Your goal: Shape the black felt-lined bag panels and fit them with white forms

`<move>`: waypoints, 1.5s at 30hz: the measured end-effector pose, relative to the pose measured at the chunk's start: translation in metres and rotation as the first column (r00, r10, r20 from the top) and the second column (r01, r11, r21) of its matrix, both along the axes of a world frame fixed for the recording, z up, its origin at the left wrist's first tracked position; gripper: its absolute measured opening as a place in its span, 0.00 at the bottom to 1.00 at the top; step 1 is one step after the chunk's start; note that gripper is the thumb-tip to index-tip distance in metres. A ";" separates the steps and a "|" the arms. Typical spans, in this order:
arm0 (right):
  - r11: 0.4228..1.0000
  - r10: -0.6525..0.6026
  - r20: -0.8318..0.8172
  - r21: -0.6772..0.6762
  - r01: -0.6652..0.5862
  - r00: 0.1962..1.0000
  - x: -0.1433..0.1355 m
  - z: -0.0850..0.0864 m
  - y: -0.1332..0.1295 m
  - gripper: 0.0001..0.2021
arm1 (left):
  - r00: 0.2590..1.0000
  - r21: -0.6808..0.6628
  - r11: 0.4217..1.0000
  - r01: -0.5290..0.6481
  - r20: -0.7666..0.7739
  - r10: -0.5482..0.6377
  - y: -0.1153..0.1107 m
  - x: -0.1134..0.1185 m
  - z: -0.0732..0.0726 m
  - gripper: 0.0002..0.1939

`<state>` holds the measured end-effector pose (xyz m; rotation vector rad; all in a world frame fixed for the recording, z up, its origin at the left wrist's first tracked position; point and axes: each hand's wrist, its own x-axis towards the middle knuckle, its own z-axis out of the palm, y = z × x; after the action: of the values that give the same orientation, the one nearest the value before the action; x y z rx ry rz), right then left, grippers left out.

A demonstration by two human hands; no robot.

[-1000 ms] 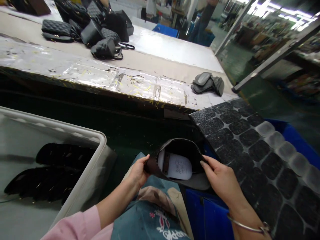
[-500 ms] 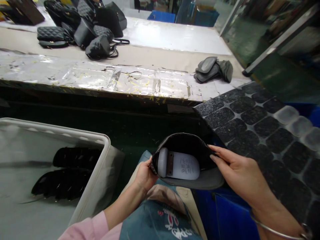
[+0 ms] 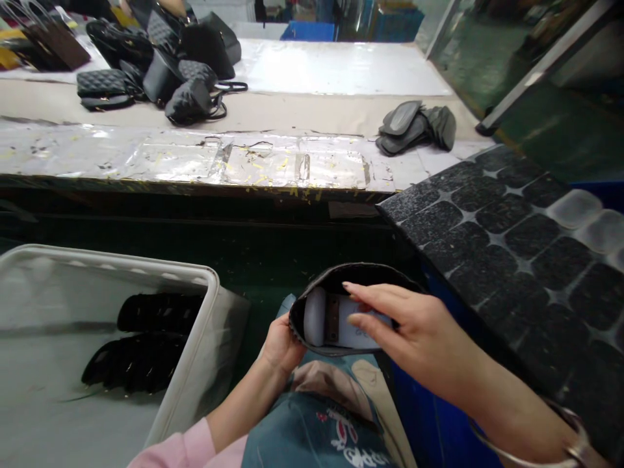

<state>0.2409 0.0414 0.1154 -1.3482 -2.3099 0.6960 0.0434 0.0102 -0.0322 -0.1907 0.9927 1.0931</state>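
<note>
Above my lap is a black bag body point(image 3: 336, 279), its mouth facing up towards me. My left hand point(image 3: 283, 346) grips its left edge, the fingers partly hidden behind the wall. Inside lies a whitish plastic block point(image 3: 316, 317) with a brown strip across it and handwriting on its flat part. My right hand point(image 3: 422, 328) reaches over the bag's mouth from the right, thumb and forefinger apart above the block, nothing seen between them. It covers the bag's right end and most of the writing.
At left, a white bin point(image 3: 210, 286) holds black pieces point(image 3: 139, 364). A dark board point(image 3: 492, 224) with rounded marks and translucent pieces point(image 3: 575, 208) slants at right. Across the worktable point(image 3: 312, 117) lie black bags point(image 3: 190, 101) and a stack of dark flat pieces point(image 3: 404, 127).
My right hand has let go of the bag's right edge and moved left over its mouth. My left hand keeps its grip on the left edge.
</note>
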 end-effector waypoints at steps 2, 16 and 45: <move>0.987 0.093 -0.002 -0.134 -0.092 0.996 -0.020 -0.001 0.008 0.16 | 1.000 -0.007 1.000 -0.025 -0.003 0.025 0.003 -0.003 -0.001 0.10; 0.956 0.216 0.477 -0.281 -0.086 0.852 -0.096 0.011 0.026 0.14 | 0.984 0.129 0.992 -0.006 -0.173 0.029 -0.002 -0.006 -0.024 0.07; 0.998 -0.053 0.101 -0.020 0.055 0.994 -0.069 -0.001 0.017 0.15 | 0.892 0.394 0.833 0.388 -0.387 -0.232 -0.001 -0.052 0.035 0.25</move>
<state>0.1717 0.0589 0.1147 -1.4814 -2.3398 0.6533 -0.0088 0.0092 0.0031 0.5487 0.9781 1.0375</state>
